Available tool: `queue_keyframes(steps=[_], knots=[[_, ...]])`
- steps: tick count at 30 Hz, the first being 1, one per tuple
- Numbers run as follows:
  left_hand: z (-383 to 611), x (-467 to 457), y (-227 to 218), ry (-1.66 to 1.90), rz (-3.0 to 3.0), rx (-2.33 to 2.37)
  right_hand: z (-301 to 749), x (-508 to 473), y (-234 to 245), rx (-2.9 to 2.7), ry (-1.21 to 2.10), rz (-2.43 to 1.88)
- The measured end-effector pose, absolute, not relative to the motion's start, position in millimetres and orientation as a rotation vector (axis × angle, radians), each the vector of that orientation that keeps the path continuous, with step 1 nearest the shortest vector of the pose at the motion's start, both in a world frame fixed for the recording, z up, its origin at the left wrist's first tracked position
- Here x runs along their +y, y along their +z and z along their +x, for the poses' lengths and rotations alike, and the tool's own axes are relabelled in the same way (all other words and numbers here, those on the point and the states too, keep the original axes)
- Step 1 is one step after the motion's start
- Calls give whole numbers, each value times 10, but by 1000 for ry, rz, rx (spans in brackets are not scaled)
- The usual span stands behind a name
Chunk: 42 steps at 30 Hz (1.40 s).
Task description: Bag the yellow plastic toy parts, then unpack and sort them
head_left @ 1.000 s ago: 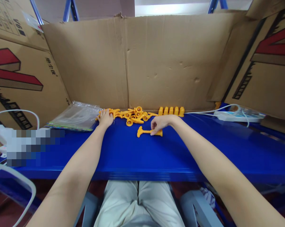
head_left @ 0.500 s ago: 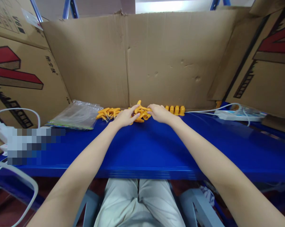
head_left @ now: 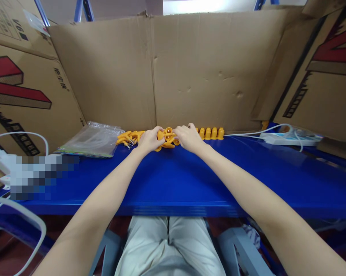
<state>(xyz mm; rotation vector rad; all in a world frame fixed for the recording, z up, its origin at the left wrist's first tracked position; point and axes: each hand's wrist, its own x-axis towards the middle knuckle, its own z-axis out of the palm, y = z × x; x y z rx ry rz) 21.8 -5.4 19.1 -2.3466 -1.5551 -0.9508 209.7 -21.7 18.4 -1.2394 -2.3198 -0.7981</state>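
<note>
At the back of the blue table, my left hand (head_left: 149, 142) is closed, thumb and fingers around an orange plastic part (head_left: 161, 135) with rounded ends. Against its other side is my right hand (head_left: 190, 138), its fingertips pinched together at the part's edge; they hide exactly where they grip. Loose orange cup-shaped pieces (head_left: 176, 142) lie between and just below the hands. Left of my left hand is a heap of orange branched pieces (head_left: 132, 136) with small metal chains. Beyond my right hand, several orange caps (head_left: 214, 133) stand upright in a row.
A clear plastic bag pile (head_left: 89, 142) lies on the blue table (head_left: 173, 180) at the left. Cardboard (head_left: 207, 73) walls the back, with printed boxes (head_left: 14, 92) at the sides. A white power strip (head_left: 290, 140) with cables is at the right; white plugs (head_left: 9, 161) sit far left.
The orange part between my hands has turned, so a branch that pointed up now shows rounded ends toward me. My right hand has moved slightly left, closer to my left hand.
</note>
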Motion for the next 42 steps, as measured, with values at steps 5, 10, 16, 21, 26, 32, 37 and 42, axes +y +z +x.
queue_keyframes(steps=[5, 10, 16, 21, 26, 32, 37, 42], knots=[[248, -10, 201, -1173, -2484, -1642, 2095, -275, 263, -2313, -888, -1234], [236, 2, 206, -1150, -2611, -1810, 2097, -277, 262, -2367, -862, -1219], [268, -143, 216, -936, -2322, -1473, 2156, -183, 191, -2370, -608, -1315], [273, -154, 217, -903, -2336, -1435, 2179, -167, 194, -2376, -545, -1329], [242, -65, 189, -982, -2398, -1570, 2160, -222, 235, -2265, -791, -1257], [242, -101, 203, -845, -2279, -1601, 2196, -145, 155, -2362, -599, -1254], [243, -100, 206, -745, -2260, -1613, 2209, -121, 130, -2414, -535, -1336], [252, -86, 196, -757, -2291, -1602, 2193, -191, 191, -2337, -697, -1336]])
